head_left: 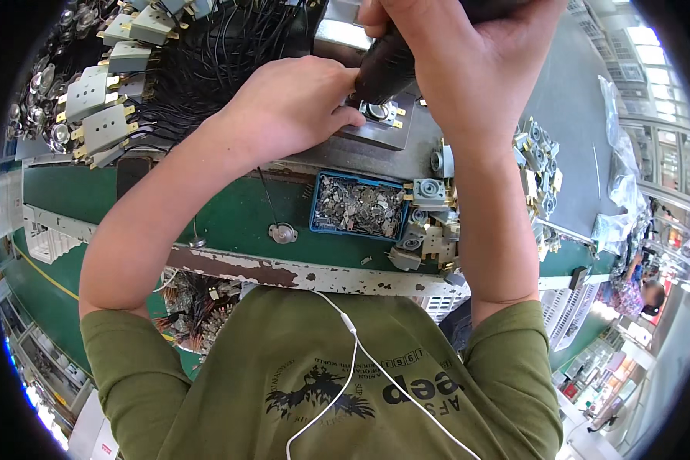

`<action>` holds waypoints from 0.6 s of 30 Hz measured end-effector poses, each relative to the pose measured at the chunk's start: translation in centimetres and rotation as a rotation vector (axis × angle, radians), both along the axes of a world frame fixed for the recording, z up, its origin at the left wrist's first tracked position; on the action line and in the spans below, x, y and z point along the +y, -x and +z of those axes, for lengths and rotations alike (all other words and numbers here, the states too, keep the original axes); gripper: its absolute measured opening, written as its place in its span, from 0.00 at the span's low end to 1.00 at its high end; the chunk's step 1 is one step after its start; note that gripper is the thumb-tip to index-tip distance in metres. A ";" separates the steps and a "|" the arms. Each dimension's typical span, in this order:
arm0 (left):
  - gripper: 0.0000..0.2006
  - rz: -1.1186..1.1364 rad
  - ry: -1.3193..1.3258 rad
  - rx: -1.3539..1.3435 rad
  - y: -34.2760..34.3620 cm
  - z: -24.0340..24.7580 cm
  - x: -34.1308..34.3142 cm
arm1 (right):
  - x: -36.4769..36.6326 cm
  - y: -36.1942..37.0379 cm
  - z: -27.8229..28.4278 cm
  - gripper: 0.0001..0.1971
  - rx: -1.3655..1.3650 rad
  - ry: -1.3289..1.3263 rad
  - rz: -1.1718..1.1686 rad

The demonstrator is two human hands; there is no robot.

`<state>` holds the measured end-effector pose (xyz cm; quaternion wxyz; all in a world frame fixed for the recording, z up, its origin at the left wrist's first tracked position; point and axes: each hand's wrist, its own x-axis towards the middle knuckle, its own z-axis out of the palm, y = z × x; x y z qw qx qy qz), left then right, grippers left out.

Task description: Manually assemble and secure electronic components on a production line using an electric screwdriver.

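Note:
My right hand [475, 69] is wrapped round a thick black power screwdriver [387, 67], its lower end down at a small part with a round metal centre and brass tabs [377, 112]. That part sits on a steel block fixture [387, 136]. My left hand [303, 96] reaches in from the left, fingers bent and closed beside the part and the tool's lower end. Its thumb lies against the part's near side. What the other fingertips hold is hidden.
A blue tray [320, 228] of small metal pieces stands nearer me. Grey blocks with brass tabs [429, 193] lie to its right. At the left are wired white blocks [88, 96] and black cables [207, 61]. A round metal disc on a wire [283, 233] rests near the chipped table edge [345, 277].

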<state>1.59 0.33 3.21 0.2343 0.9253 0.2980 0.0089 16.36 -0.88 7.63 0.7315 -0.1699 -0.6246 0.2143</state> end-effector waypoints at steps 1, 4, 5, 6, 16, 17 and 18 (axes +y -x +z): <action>0.14 -0.012 -0.035 -0.046 0.1 -0.4 0.1 | 0.1 -0.1 -0.1 0.28 -0.001 -0.003 0.000; 0.14 -0.019 -0.114 -0.123 0.2 -1.7 0.5 | -0.6 0.6 0.2 0.29 -0.080 -0.085 0.005; 0.14 -0.011 -0.145 -0.157 0.6 -2.2 0.6 | -2.3 2.0 0.9 0.30 -0.035 0.153 -0.100; 0.14 -0.014 -0.169 -0.144 0.8 -2.5 0.6 | -3.0 2.9 1.5 0.32 0.015 0.385 -0.201; 0.15 -0.277 -0.350 -0.397 0.6 -1.8 -0.7 | -4.7 -3.3 4.5 0.18 -0.106 0.331 -0.480; 0.15 -0.247 -0.313 -0.376 1.2 -1.9 -1.4 | -4.9 -3.1 4.4 0.14 -0.090 0.355 -0.510; 0.15 -0.216 -0.275 -0.356 1.7 -1.9 -1.7 | -4.9 -3.4 4.2 0.14 -0.078 0.352 -0.505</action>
